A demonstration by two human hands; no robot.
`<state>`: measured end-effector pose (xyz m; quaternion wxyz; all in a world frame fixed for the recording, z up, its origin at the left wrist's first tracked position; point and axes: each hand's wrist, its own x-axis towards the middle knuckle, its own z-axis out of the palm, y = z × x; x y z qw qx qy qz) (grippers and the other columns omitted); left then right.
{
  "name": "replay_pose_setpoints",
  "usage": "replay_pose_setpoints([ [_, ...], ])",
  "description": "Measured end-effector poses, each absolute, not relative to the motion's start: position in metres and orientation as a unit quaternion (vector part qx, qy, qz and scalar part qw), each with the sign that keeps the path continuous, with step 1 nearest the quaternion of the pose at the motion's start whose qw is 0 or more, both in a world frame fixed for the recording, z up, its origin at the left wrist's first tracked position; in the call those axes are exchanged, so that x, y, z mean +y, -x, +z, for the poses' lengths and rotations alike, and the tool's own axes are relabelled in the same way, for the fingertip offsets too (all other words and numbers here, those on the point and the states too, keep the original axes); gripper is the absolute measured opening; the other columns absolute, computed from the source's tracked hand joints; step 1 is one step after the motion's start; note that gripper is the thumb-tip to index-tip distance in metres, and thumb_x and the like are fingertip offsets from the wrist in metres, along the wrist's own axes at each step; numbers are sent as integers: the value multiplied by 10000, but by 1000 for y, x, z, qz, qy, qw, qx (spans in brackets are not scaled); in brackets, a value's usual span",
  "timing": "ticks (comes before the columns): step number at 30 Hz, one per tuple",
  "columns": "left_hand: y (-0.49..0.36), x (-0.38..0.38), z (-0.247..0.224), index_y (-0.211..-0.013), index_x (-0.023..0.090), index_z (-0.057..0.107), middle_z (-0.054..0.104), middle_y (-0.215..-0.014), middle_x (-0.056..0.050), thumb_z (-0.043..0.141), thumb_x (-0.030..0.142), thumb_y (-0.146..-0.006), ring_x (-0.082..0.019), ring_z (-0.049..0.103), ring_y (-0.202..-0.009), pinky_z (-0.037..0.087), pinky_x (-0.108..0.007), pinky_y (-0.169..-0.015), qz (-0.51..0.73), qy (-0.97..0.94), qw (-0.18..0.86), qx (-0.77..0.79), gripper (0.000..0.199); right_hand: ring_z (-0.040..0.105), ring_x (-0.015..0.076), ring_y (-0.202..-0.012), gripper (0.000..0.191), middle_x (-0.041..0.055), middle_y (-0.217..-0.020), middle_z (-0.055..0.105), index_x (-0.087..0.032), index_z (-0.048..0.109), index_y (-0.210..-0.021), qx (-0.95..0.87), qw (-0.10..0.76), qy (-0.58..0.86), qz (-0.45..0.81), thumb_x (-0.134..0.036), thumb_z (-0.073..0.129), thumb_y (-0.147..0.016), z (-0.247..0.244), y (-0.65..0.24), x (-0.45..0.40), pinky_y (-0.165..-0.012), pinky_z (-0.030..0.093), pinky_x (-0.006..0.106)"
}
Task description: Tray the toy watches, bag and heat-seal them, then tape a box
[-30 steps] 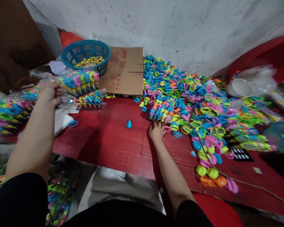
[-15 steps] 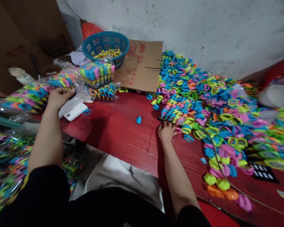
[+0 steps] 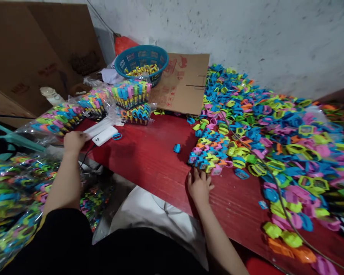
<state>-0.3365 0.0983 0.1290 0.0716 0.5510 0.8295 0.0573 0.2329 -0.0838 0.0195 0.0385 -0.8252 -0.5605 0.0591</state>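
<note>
My left hand (image 3: 74,141) is at the table's left edge, its fingers closed on the near end of a clear plastic bag (image 3: 101,127) lying flat beside a white power bank (image 3: 106,136). My right hand (image 3: 199,188) rests with fingers spread at the near edge of a block of colourful plastic toy watches (image 3: 210,149) set in tight rows; its fingertips are at the block's front and it grips nothing I can see. A single blue toy watch (image 3: 177,148) lies left of the block. A blue band (image 3: 117,136) lies by the power bank.
A big heap of loose toy watches (image 3: 275,130) covers the right side, with a cable (image 3: 281,198) across it. Bagged watches (image 3: 130,93) stand at back left, near a blue basket (image 3: 141,49) of small yellow pieces. A cardboard sheet (image 3: 186,84) leans behind. More bags (image 3: 14,202) lie lower left.
My left hand has moved from the bagged watches toward me, to the clear bag's end. My right hand has drawn back slightly from the block of watches. The view has shifted left.
</note>
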Motion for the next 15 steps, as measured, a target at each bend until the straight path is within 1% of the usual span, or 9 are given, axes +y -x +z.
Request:
replay_pose_setpoints([
  [3,323,104,158,-1057,129,834,565,-716,-14,682,266,-998,-228,418,-767,397,-300,-857,81,-571,33,816,213,558,440,-1362,588,251,-1540,634,-228,663,-1673,-571,30,818,65,-441,408,-1189,22,-219,-104,-1052,525,607],
  [6,298,103,194,-921,150,789,464,-668,13,721,181,-941,-216,371,-732,374,-286,-835,156,-602,-3,783,78,571,463,-1379,592,252,-1567,635,-239,666,-1677,-579,38,811,78,-425,398,-1184,22,-210,-118,-1066,528,644],
  [8,278,93,223,-886,154,760,449,-660,26,749,202,-936,-198,384,-714,349,-276,-783,238,-602,-41,761,70,565,482,-1394,600,257,-1594,627,-230,665,-1678,-582,51,806,95,-417,405,-1170,21,-208,-126,-1074,524,685],
  [9,267,84,237,-871,155,749,455,-656,33,778,249,-933,-184,399,-695,333,-270,-747,288,-592,-54,751,117,563,489,-1401,598,258,-1604,625,-226,675,-1667,-582,64,804,106,-412,420,-1159,21,-206,-130,-1076,523,700],
  [11,241,61,261,-853,159,734,502,-654,42,823,393,-931,-150,433,-646,317,-255,-683,386,-574,-50,720,262,580,481,-1397,566,245,-1573,657,-230,733,-1596,-584,124,792,130,-409,454,-1137,24,-201,-136,-1096,525,704],
  [13,207,34,274,-822,176,722,553,-632,41,823,558,-927,-136,461,-595,316,-245,-622,443,-582,-12,682,409,625,434,-1371,507,214,-1480,720,-246,779,-1509,-597,242,748,160,-437,496,-1134,35,-189,-141,-1151,528,672],
  [14,187,21,276,-797,188,715,564,-607,38,818,631,-917,-136,469,-567,307,-245,-589,453,-596,20,663,471,644,408,-1369,490,197,-1457,737,-258,767,-1510,-608,310,709,177,-472,543,-1131,44,-181,-142,-1185,529,648],
  [15,165,9,275,-754,201,699,556,-574,35,812,692,-902,-134,455,-534,289,-248,-559,460,-611,52,642,525,650,390,-1389,518,184,-1475,735,-269,728,-1553,-621,373,662,193,-519,617,-1113,55,-171,-142,-1217,526,628],
])
